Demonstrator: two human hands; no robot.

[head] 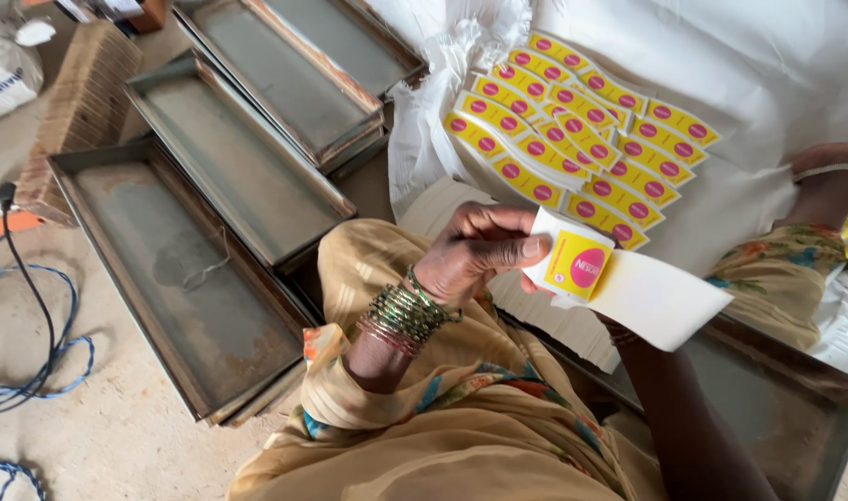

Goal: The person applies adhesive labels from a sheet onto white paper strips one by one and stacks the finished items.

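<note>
Close up, a yellow label (578,263) with a pink disc is pinched against a white backing sheet (651,299) by the left hand (475,252).

The left thumb and fingers are closed narrowly on the label's left edge, and green bangles (407,314) are worn at that wrist. The right hand is hidden beneath the sheet, so its grip cannot be told; only the dark forearm is seen rising to it. Beyond, rows of matching yellow labels (577,139) are laid overlapping on a white cloth (776,65). Farther left, long grey metal trays (229,167) are set side by side on the sandy floor, with a blue cord (34,371) lying near them.
</note>
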